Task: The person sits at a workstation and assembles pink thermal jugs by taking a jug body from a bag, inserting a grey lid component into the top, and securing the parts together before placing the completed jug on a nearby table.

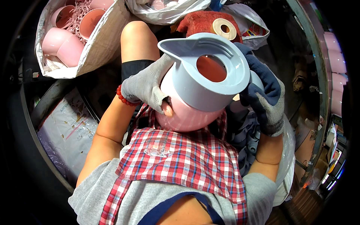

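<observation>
On my lap, tilted toward me, rests a pitcher with a rounded pink body (pixel 189 118) and a light grey-blue collar (pixel 202 93) with a pointed spout. A round opening in the collar shows its reddish inside. My left hand (pixel 148 84), in a grey glove with a bare thumb tip, grips the pink body on the spout side. My right hand (pixel 264 95), in a dark blue and grey glove, is closed around the grey-blue handle (pixel 256 80) on the opposite side. The right fingertips are partly hidden.
A white woven sack (pixel 103 43) at the far left holds several pink vessels and shredded paper. Behind the pitcher lie a red cloth (pixel 197 22) and a cream tape roll (pixel 216 28). Grey-blue parts (pixel 245 150) fill a plastic bag by my right arm. Pink pieces (pixel 336 62) stand at the right.
</observation>
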